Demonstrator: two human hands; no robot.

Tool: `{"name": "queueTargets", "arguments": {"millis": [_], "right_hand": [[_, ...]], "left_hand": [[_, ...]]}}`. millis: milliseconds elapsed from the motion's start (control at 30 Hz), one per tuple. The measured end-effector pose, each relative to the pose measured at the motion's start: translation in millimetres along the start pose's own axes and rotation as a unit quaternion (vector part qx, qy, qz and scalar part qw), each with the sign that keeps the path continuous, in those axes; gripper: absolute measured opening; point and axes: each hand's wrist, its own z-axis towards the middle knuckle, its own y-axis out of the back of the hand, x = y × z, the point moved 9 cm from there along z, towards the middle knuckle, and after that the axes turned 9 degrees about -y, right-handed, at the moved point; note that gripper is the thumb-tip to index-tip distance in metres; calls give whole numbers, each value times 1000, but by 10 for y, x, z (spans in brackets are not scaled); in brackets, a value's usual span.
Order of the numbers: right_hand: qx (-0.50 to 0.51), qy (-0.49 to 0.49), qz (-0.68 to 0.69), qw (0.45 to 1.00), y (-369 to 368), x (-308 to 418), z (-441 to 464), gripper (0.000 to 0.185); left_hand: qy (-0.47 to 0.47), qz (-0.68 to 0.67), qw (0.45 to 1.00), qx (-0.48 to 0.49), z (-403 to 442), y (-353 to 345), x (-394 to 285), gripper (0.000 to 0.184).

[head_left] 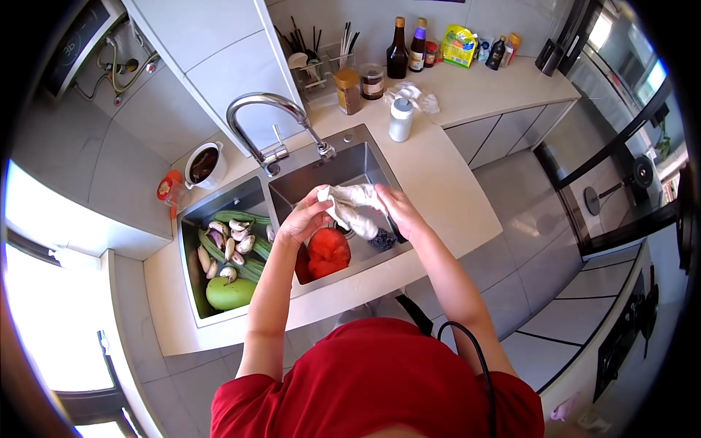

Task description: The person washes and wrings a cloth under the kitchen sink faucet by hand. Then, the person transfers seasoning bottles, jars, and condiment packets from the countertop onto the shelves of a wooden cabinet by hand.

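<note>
Over the right basin point(283, 191) of the sink I hold a crumpled white cloth point(349, 201) stretched between both hands. My left hand point(308, 217) is closed on its left end, thumb and fingers pinching it. At the other end, my right hand point(400, 212) grips the cloth's edge, with some fingers hidden behind it. Below the cloth, a dark, fuzzy-looking scrubber point(382, 239) lies near the basin's right side. A bright red crumpled thing point(328, 252), whose kind I cannot make out, sits near my left wrist. The curved chrome faucet point(277, 102) arches behind my hands.
The left basin point(191, 285) holds a green gourd point(231, 293), long green vegetables point(252, 269) and several garlic-like bulbs point(237, 235). A white pot point(207, 166) stands behind it. On the counter point(456, 182) are a white canister point(401, 120), jars point(347, 91) and sauce bottles point(397, 55).
</note>
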Motion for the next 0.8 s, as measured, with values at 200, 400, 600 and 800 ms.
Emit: {"name": "queueTargets", "arguments": {"millis": [200,400,600,800], "right_hand": [[-103,51,-78,990,-289,-3,56,39],[-22,-60,21,998,-696,44,-189,47],[2,-23,-45,999,-374,94,-202,30],[1,186,-488,853,-841,843,-750,63]], "left_hand": [[-68,162,984,-26,-123,-151,-46,54],[-138,252,958,-4,-233,-431,-120,64],[-143,441,882,79,-330,-357,-310,37],[-121,437,891,-8,-188,-316,-643,22]]}}
